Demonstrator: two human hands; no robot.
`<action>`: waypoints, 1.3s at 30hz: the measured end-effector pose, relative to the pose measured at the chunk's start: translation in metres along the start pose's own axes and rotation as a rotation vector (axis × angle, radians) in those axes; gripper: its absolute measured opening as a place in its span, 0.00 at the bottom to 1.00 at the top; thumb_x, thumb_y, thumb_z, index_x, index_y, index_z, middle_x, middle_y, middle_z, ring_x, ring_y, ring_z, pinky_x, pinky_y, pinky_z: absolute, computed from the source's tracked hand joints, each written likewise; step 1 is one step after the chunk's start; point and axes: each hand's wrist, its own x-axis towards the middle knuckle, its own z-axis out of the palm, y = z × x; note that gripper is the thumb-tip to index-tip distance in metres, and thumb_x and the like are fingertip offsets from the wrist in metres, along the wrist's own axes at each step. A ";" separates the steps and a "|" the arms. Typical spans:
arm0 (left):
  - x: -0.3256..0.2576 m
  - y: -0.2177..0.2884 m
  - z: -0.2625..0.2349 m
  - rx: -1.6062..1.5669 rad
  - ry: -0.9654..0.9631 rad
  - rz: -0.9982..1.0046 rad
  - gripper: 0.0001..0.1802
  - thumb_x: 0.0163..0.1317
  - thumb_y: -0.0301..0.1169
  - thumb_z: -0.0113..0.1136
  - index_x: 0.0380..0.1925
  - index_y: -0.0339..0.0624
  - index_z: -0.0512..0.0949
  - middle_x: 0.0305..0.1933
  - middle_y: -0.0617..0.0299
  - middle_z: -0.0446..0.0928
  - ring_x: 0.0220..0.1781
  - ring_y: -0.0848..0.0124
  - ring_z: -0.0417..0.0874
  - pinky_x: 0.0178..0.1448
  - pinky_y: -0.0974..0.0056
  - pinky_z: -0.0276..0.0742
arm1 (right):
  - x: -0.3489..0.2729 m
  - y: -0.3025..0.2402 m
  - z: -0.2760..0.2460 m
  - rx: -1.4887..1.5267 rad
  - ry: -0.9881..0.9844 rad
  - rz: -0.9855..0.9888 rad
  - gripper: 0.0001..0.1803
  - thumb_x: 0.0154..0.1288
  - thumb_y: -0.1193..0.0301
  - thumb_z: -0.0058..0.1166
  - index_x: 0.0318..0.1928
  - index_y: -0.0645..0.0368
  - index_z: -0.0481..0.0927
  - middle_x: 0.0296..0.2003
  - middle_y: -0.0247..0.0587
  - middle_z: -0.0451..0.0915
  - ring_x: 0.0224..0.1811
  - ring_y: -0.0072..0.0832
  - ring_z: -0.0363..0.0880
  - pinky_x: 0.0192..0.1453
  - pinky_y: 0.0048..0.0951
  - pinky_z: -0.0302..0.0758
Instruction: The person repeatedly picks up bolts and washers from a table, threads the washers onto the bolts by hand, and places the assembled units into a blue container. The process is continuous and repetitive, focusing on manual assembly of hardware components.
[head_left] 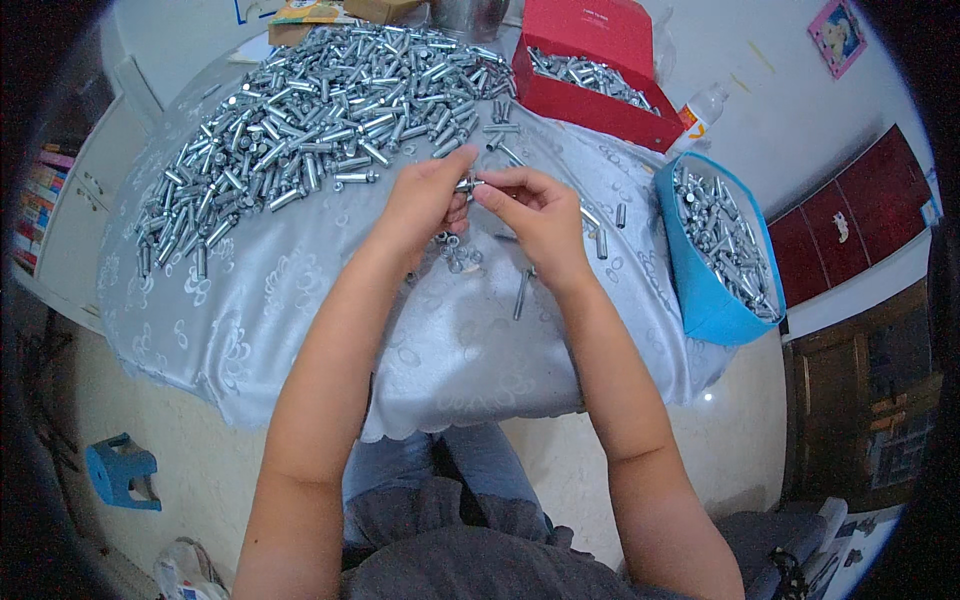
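Above the middle of the table, my left hand (pixel 425 205) is closed around a silver expansion bolt (pixel 467 185), most of it hidden by the fingers. My right hand (pixel 540 208) pinches the bolt's right end between thumb and fingertips; whether a small nut or washer is there I cannot make out. Below the hands lies a small cluster of nuts and washers (pixel 460 257). A long bare bolt (pixel 522 293) rests beside my right wrist. Several metal sleeves (pixel 601 243) lie to the right of that hand. A large heap of expansion bolts (pixel 320 120) spreads across the far left.
An open red box (pixel 600 115) at the back holds more metal pieces. At the right edge stands a blue bin (pixel 705 310) full of similar parts, near a plastic bottle (pixel 703 110). A shiny patterned cloth (pixel 300 330) covers the table. A blue stool (pixel 122 470) stands on the floor.
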 end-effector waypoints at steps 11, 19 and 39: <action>-0.004 0.001 -0.002 0.038 -0.221 -0.027 0.17 0.55 0.43 0.54 0.19 0.42 0.71 0.14 0.71 0.61 0.17 0.81 0.61 0.21 0.75 0.58 | 0.001 -0.003 -0.006 0.126 -0.068 0.090 0.14 0.50 0.77 0.57 0.39 0.65 0.74 0.32 0.37 0.76 0.35 0.20 0.74 0.38 0.19 0.70; 0.001 0.010 -0.009 -0.226 -0.049 0.023 0.11 0.56 0.37 0.51 0.23 0.42 0.68 0.13 0.72 0.58 0.16 0.80 0.58 0.21 0.74 0.56 | -0.003 -0.012 -0.016 -0.760 -0.217 -0.155 0.15 0.45 0.67 0.60 0.35 0.59 0.78 0.29 0.42 0.76 0.31 0.28 0.75 0.34 0.26 0.71; 0.000 0.002 -0.006 -0.135 -0.007 0.107 0.11 0.50 0.34 0.49 0.19 0.37 0.70 0.12 0.69 0.59 0.13 0.80 0.56 0.19 0.73 0.55 | -0.007 -0.016 -0.011 -0.235 -0.161 0.052 0.09 0.51 0.72 0.57 0.33 0.64 0.75 0.30 0.36 0.76 0.32 0.19 0.73 0.36 0.20 0.69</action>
